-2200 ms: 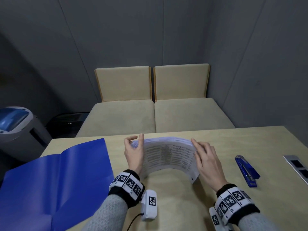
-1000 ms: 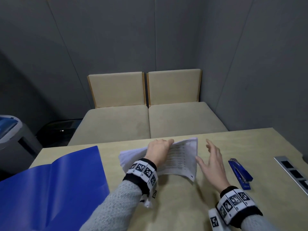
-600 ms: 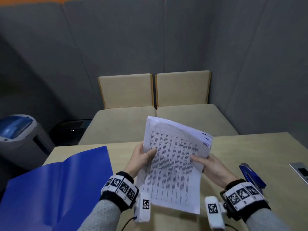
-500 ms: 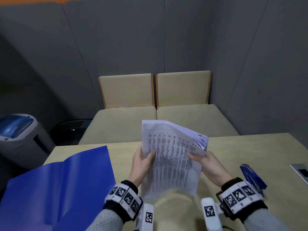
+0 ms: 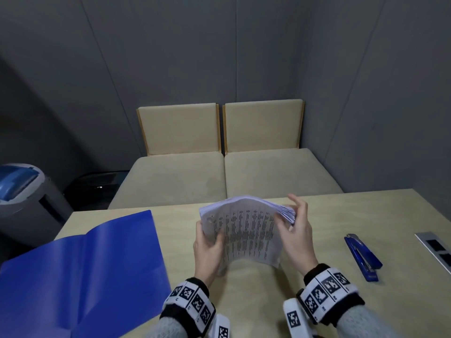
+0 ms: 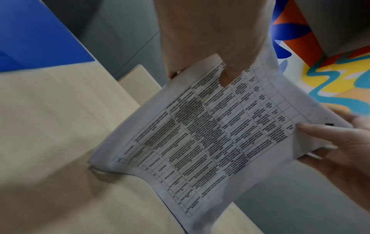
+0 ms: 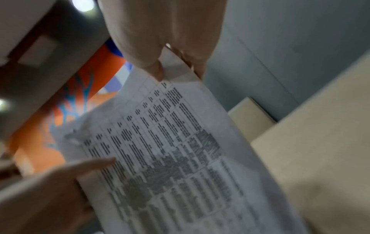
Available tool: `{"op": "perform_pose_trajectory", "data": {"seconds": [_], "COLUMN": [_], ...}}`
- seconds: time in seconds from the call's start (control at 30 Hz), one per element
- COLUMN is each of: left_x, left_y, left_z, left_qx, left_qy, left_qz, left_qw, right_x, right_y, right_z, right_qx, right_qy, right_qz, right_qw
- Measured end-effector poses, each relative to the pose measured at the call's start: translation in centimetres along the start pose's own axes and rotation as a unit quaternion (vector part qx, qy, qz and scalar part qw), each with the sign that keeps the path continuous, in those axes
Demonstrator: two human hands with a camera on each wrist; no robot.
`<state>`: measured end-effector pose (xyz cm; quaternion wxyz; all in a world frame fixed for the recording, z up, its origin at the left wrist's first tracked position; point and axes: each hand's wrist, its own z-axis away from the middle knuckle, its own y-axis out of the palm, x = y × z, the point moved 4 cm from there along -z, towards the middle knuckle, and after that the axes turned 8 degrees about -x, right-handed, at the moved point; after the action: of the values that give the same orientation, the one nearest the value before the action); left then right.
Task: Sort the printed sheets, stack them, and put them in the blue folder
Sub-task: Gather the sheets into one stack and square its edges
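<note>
Folder [image 5: 83, 272] left on table [image 5: 366, 211]; sheets [image 5: 244, 235] centre, between hands; stapler [image 5: 363, 257] right.

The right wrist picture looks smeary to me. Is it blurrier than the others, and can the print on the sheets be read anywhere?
Right wrist view: most blurred, the sheets smeared, two bright lamp glares at upper left. Left wrist view: sharper, table grid on the page visible, words still unreadable. Head view: dim, even light, the text only dark dashes, the right hand slightly blurred.

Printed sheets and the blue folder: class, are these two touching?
Apart. The head view shows the printed sheets gripped by the left hand and right hand, with bare table between them and the blue folder.
</note>
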<state>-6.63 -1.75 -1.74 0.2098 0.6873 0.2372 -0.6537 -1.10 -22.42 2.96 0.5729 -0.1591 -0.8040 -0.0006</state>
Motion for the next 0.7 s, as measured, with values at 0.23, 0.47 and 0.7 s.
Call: {"op": "perform_pose_trajectory", "data": {"seconds": [0.23, 0.47, 0.7], "left_x": [-0.7, -0.5, -3.3], "left_y": [-0.4, -0.6, -0.6], "left_z": [-0.3, -0.8, -1.4], "left_qx": [0.001, 0.011, -0.024], "left_qy": [0.067, 0.096, 0.22], "left_qz": [-0.06, -0.111, -0.169], "left_qw": [0.996, 0.989, 0.96], "right_x": [1.0, 1.9, 2.1], "right_y": [0.3, 0.5, 0.5], "right_z": [-0.4, -0.8, -1.1], "right_qx": [0.065, 0.072, 0.068], "right_qy": [-0.258, -0.242, -0.221], "right_qz": [0.252, 0.215, 0.202], "right_qw": [0.93, 0.944, 0.952]}}
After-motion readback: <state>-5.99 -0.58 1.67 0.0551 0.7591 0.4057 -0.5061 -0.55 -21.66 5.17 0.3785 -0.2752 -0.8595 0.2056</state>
